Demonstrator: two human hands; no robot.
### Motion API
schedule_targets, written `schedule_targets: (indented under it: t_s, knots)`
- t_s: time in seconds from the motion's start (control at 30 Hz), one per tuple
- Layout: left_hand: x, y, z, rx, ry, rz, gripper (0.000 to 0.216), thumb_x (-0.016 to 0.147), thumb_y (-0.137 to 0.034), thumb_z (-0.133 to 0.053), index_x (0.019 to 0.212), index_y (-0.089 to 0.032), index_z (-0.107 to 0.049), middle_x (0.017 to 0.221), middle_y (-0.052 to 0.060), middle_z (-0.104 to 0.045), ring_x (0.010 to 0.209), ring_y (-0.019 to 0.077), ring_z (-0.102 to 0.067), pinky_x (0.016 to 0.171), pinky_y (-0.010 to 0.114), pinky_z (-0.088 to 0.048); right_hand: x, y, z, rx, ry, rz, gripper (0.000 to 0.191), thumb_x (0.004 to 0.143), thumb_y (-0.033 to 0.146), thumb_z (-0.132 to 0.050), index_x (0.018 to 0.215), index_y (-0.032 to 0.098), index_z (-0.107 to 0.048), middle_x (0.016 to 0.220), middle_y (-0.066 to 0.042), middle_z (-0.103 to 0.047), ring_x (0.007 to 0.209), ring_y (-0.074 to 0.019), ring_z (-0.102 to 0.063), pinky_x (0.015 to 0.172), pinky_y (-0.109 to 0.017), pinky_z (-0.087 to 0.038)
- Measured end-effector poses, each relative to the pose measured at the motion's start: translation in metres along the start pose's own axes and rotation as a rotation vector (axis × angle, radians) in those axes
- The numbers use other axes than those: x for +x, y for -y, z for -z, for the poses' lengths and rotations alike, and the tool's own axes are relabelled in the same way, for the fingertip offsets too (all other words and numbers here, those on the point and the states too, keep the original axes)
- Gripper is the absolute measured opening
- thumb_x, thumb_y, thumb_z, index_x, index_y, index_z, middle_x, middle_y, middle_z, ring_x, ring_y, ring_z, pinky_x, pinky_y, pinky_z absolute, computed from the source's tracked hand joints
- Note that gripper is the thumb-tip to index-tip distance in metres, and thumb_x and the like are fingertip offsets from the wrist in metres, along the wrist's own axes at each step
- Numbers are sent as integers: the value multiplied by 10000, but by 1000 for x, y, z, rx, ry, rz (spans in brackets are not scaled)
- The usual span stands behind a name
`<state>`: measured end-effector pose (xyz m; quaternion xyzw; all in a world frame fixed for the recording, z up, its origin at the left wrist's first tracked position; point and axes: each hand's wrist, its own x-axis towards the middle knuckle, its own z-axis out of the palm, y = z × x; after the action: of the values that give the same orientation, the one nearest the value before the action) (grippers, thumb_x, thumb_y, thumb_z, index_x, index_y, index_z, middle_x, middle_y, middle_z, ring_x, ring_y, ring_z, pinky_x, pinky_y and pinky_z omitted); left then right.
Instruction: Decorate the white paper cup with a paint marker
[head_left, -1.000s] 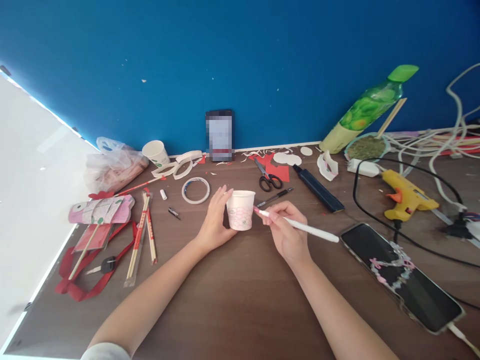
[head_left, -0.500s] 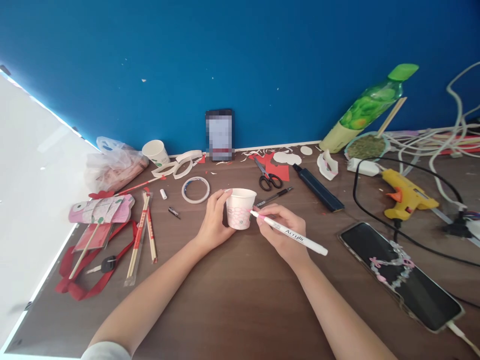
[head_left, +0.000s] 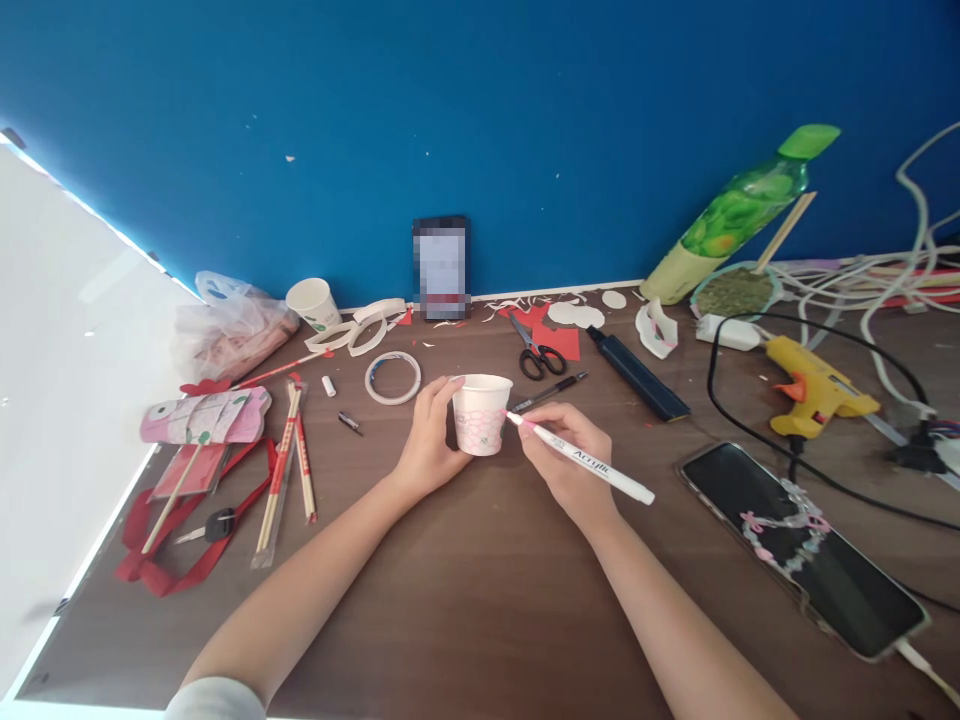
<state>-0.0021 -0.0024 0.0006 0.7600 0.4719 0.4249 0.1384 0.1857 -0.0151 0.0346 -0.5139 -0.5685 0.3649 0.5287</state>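
Observation:
A white paper cup (head_left: 480,415) stands upright on the brown table, with pink scale-like lines drawn round its lower part and a small green mark. My left hand (head_left: 431,435) is closed on the cup's left side, thumb low and fingers near the rim. In my right hand (head_left: 570,455) I hold a white acrylic marker (head_left: 592,462) like a pen, its pink tip at the cup's right side. Whether the tip touches the cup I cannot tell. Behind my right hand lies a black pen (head_left: 551,390).
Black-handled scissors (head_left: 541,358), a tape roll (head_left: 393,378) and a dark blue case (head_left: 637,375) lie beyond the cup. At the right are a yellow glue gun (head_left: 817,390) and a phone (head_left: 802,550). Chopsticks (head_left: 279,470) and a key (head_left: 214,527) lie left. A phone (head_left: 441,265) leans on the wall.
The marker's tip has moved slightly right and up along the cup's side, with my right hand. My left hand keeps its hold, and the view has shifted a little.

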Motion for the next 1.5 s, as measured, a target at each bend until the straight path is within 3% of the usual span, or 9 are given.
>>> schedule_targets:
  t_s: [0.3,0.47,0.6,0.73,0.9,1.17,1.33,1.5]
  knots:
    - [-1,0,0,27,-13,-10,843,733,-256,-751,1413,-249,-251,1355,150,-448,1310,307,-439,1086,487,-382,3,4,1,33,-32,-34,62,714,211,-690,701,201,-630,680,-5,-672,555,-129,-601,500,-237,-475]
    - [-1,2,-1,31,-12,-8,878,724,-282,-761,1425,-242,-233,1367,159,-462,1310,310,-459,1082,483,-394,4,-13,0,168,-70,-42,110,745,295,-698,726,205,-638,687,-18,-676,631,-165,-643,569,-289,-521]
    - [0,2,-1,32,12,25,925,730,-323,-762,1449,-229,-188,1426,180,-439,1349,332,-442,1100,500,-385,2,-23,0,265,-17,-86,153,751,340,-715,772,208,-639,732,-20,-687,688,-182,-667,633,-325,-548]
    - [0,1,0,15,59,101,961,739,-342,-753,1472,-218,-145,1492,194,-382,1407,353,-377,1121,515,-368,1,-13,-1,210,-26,-105,133,734,306,-723,738,202,-639,711,-20,-680,655,-171,-654,598,-298,-523]
    - [0,2,0,10,66,91,960,734,-321,-755,1471,-223,-148,1492,194,-391,1407,356,-380,1121,528,-370,3,5,-2,125,-25,-105,87,718,243,-701,694,200,-630,642,-3,-656,541,-132,-587,495,-251,-457]
    - [-1,2,-1,22,51,89,972,724,-335,-766,1467,-227,-150,1482,192,-403,1411,353,-375,1122,524,-370,3,8,-4,104,-18,-70,79,736,246,-691,710,198,-633,657,-10,-668,549,-132,-595,492,-244,-466]
    - [-1,1,-1,21,56,87,980,723,-355,-772,1469,-232,-147,1472,189,-410,1411,355,-374,1120,523,-371,4,-2,-3,121,-10,-87,82,736,250,-693,704,201,-636,658,-9,-660,555,-133,-598,490,-243,-466]
    - [0,0,0,36,42,53,982,722,-308,-765,1476,-221,-142,1511,202,-331,1425,349,-340,1133,523,-351,3,-22,-3,241,-22,-87,165,746,349,-708,750,202,-631,685,-10,-659,635,-162,-639,628,-321,-550]
